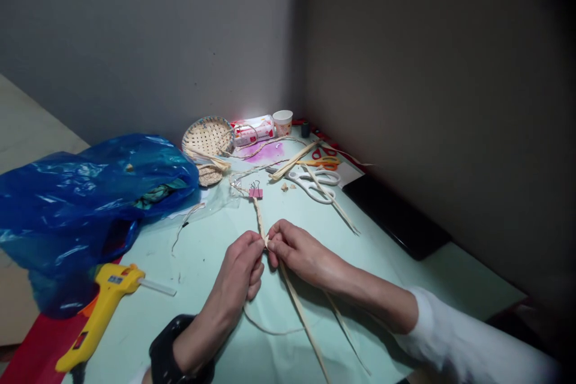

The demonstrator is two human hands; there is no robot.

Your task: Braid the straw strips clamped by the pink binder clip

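A pale braid of straw-like strands runs toward me from a pink binder clip. At its near end my left hand pinches the strands between thumb and fingers. Close against it, my right hand is closed in a pinch on the same spot. Loose strands trail from beneath my hands to the table's near side, one of them curving under the left hand. The exact crossing of the strands is partly hidden by my fingertips.
Left lie a blue plastic bag and a yellow glue gun. Behind are a woven basket, a paper cup and a white-red packet. White-handled scissors, orange scissors and a black flat object lie right.
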